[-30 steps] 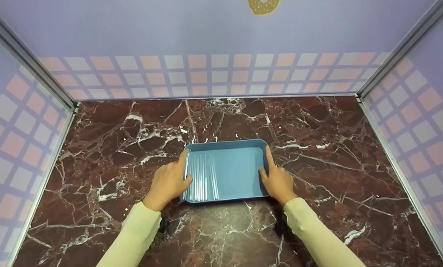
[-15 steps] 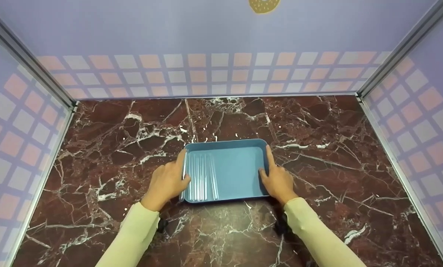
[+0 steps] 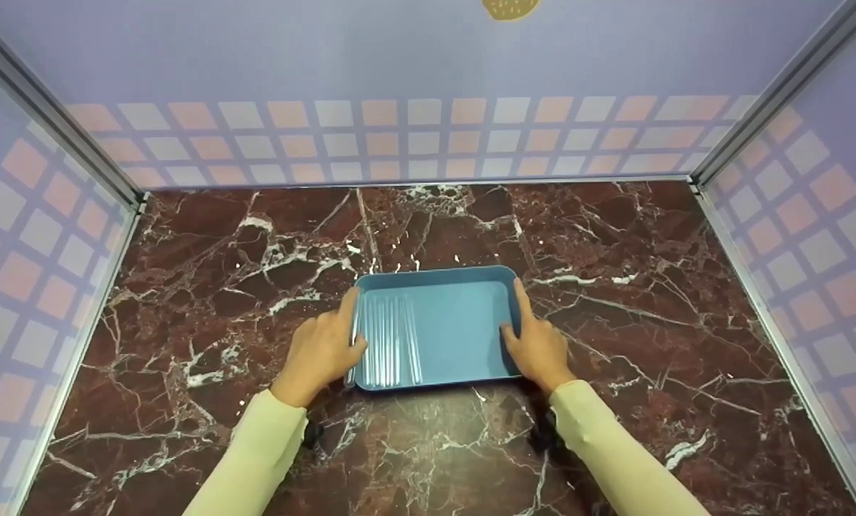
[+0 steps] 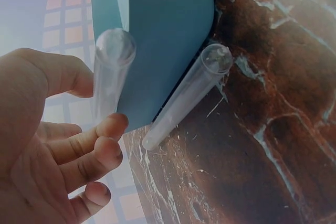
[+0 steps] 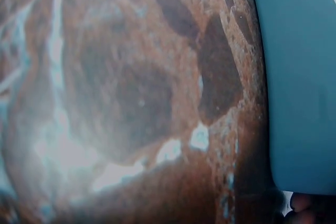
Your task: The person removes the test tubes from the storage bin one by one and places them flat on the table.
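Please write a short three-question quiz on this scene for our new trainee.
1. True or false: both hands touch the blue tray.
2. Which side of the tray holds the clear tubes: A the person's left, B the person's right?
3. What surface does the tray rest on?

Key:
1. True: the left hand and right hand hold opposite edges.
2. A.
3. The dark red marble tabletop.

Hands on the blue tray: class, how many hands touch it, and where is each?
2. The left hand holds the tray at its left edge; the right hand holds its right edge.
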Action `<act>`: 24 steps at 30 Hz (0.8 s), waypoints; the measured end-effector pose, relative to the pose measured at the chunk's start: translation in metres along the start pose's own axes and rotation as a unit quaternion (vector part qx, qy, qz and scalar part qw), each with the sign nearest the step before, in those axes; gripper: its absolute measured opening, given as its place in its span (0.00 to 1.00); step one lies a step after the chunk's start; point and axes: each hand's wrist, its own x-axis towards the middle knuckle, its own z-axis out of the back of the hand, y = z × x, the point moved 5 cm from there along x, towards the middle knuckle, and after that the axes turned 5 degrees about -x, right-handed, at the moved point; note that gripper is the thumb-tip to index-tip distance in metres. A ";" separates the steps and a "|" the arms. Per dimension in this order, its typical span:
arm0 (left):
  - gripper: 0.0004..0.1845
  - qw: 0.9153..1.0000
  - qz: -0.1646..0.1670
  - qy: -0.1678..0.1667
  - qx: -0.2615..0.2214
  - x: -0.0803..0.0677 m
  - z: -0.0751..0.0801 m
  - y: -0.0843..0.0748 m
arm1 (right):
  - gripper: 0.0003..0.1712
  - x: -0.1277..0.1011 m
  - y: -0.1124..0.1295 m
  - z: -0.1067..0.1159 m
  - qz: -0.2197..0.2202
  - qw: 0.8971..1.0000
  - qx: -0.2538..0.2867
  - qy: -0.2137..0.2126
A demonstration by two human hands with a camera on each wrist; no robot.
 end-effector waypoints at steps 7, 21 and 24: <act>0.38 1.000 -0.006 -0.008 0.002 -0.001 0.002 0.000 | 0.46 0.000 0.000 0.000 -0.003 1.000 0.001 0.009; 0.39 1.000 0.010 -0.002 -0.010 -0.002 0.000 0.007 | 0.46 -0.001 0.000 0.000 -0.006 1.000 -0.005 0.007; 0.39 1.000 0.011 0.000 -0.011 -0.002 -0.001 0.008 | 0.46 -0.001 0.000 0.000 -0.008 1.000 -0.005 0.006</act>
